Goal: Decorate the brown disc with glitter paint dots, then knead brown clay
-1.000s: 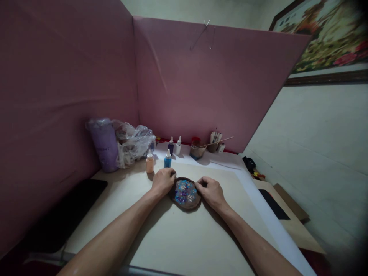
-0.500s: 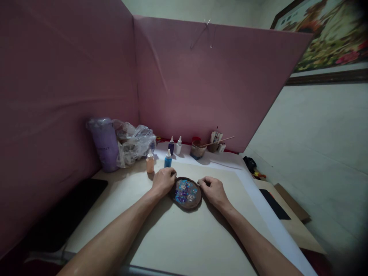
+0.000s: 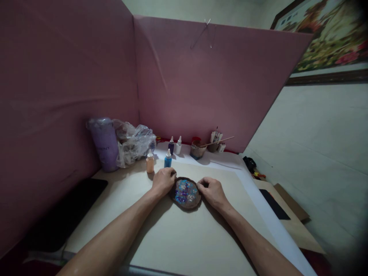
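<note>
left hand: curled, gripping the brown dish's left rim | right hand: curled on its right rim | blue bottle: just beyond left hand

Dark brown round dish with glittery filling, just below centre frame.
It lies flat on the pale table sheet, its shallow inside covered with blue, purple and silvery sparkling patches inside a plain brown rim, between two curled hands touching its left and right edges.
</note>
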